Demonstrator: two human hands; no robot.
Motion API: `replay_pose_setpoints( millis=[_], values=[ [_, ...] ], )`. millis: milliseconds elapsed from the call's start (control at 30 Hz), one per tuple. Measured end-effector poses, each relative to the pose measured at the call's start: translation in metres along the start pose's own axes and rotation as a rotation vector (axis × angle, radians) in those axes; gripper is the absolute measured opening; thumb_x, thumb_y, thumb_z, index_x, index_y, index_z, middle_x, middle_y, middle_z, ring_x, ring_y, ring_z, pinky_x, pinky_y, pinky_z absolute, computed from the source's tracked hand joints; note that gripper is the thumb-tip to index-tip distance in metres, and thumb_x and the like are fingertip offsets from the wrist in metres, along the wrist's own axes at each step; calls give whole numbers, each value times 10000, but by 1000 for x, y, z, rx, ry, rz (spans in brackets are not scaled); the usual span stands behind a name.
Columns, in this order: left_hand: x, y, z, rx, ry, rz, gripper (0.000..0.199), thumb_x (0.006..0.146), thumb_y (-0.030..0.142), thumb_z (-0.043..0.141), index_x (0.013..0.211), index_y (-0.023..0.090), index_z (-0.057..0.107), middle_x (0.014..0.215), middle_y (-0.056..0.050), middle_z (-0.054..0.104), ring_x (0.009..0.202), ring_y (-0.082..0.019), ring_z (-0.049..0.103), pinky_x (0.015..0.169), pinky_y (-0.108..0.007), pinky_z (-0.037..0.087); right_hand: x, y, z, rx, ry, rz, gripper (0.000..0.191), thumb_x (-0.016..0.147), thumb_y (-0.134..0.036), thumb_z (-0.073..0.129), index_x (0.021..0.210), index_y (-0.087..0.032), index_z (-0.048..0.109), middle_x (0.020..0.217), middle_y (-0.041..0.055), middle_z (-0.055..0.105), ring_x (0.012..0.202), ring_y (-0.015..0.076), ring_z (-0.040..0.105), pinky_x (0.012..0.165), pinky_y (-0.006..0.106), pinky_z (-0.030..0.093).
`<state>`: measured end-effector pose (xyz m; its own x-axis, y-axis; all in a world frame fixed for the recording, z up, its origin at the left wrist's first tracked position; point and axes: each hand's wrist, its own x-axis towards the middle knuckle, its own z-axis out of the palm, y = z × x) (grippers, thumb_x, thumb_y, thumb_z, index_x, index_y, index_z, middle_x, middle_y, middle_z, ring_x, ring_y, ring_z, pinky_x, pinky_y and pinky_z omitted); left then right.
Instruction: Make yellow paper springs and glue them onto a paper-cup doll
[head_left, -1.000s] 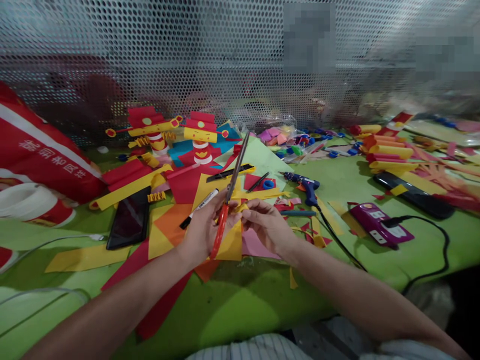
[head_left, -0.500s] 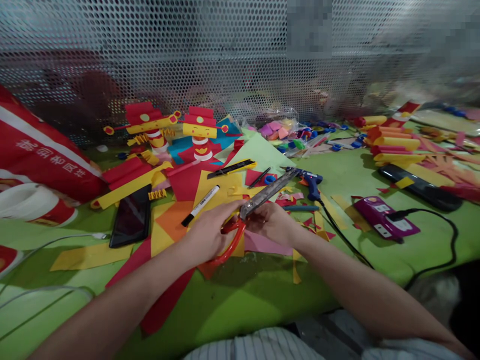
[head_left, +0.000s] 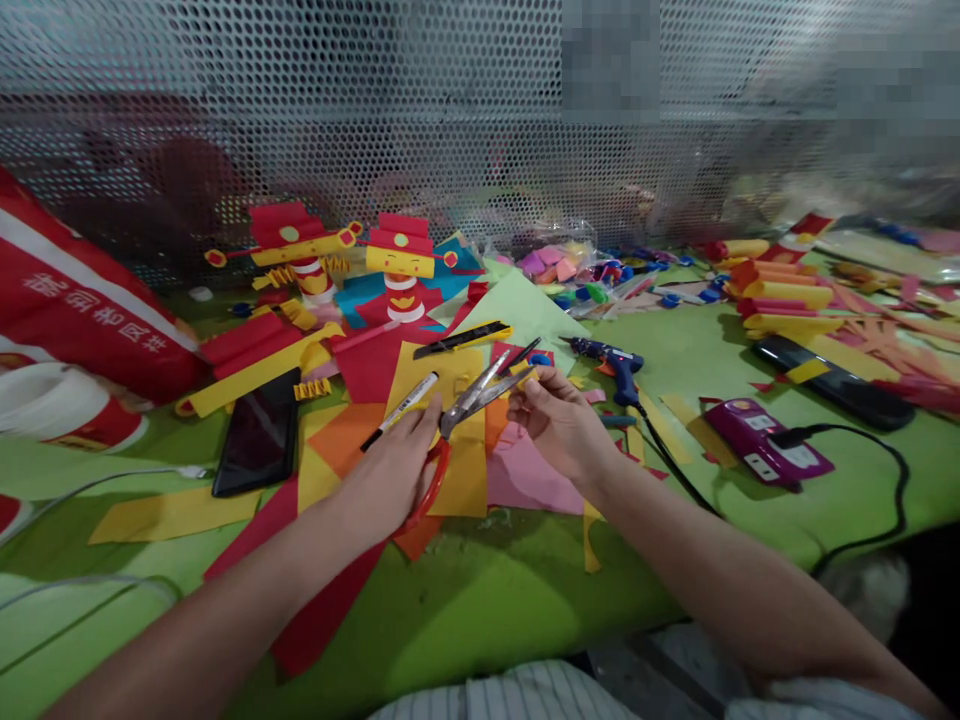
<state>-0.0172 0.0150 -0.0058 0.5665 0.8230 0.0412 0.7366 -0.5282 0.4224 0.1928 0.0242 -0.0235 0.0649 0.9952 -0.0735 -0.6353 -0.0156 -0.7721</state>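
My left hand (head_left: 401,455) is closed around the orange-red handles of a pair of scissors (head_left: 466,402), partly hiding them. The scissor blades are parted and point away to the right. Just right of the blade tips, my right hand (head_left: 562,425) pinches a small piece of yellow paper (head_left: 523,371); one blade lies against or very near it. Beneath the hands are sheets of yellow paper (head_left: 461,475) and pink paper (head_left: 525,472). A black-and-white marker (head_left: 401,410) lies beside my left hand, and a yellow-black utility knife (head_left: 463,338) lies beyond the scissors.
A blue glue gun (head_left: 619,368) lies right of my right hand, its cord running forward. Further right are a purple power strip (head_left: 772,440) and a black case (head_left: 832,380). Two red-yellow paper figures (head_left: 401,262) stand behind. A phone (head_left: 257,435) and paper cup (head_left: 97,415) are left.
The scissors have turned and their blades have opened. My right hand has moved up from beside the pivot to the blade tips, with the small yellow paper now showing in its fingers.
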Motion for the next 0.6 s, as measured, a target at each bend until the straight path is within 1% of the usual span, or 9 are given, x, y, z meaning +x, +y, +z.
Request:
replay_pose_setpoints(
  millis=[67, 167, 333, 467, 600],
  values=[
    [1, 2, 5, -1, -4, -5, 544, 826, 161, 332, 1364, 84, 311, 1302, -203, 482, 1164, -269, 503, 965, -426, 411, -1, 2, 0, 12, -6, -5, 276, 470, -299, 845, 643, -242, 637, 601, -71, 650, 523, 63, 564, 499, 180, 477],
    [4, 5, 8, -3, -7, -3, 550, 832, 175, 332, 1376, 112, 290, 1262, -179, 517, 1100, -250, 548, 930, -402, 440, -2, 7, 1, 9, -35, -26, 265, 479, -290, 842, 646, -253, 639, 589, -82, 637, 526, 70, 571, 506, 194, 481],
    [2, 13, -2, 22, -82, 5, 518, 836, 158, 309, 1350, 98, 327, 1235, -178, 534, 1117, -251, 533, 940, -415, 433, -3, 14, 0, -53, -94, -59, 224, 521, -284, 822, 636, -241, 635, 574, -74, 615, 541, 80, 567, 535, 213, 478],
    [1, 17, -4, 33, -55, 26, 523, 824, 132, 329, 1346, 121, 337, 1241, -164, 535, 1137, -244, 519, 960, -424, 419, -3, 14, -1, -126, -128, -64, 212, 527, -305, 817, 608, -226, 638, 563, -62, 605, 526, 72, 546, 545, 207, 475],
    [1, 17, -3, 25, -68, 29, 527, 827, 131, 330, 1353, 93, 326, 1218, -178, 545, 1117, -247, 528, 950, -423, 425, -4, 13, -1, -144, -125, -85, 216, 508, -321, 827, 604, -230, 657, 568, -59, 617, 513, 60, 536, 542, 186, 476]
  ],
)
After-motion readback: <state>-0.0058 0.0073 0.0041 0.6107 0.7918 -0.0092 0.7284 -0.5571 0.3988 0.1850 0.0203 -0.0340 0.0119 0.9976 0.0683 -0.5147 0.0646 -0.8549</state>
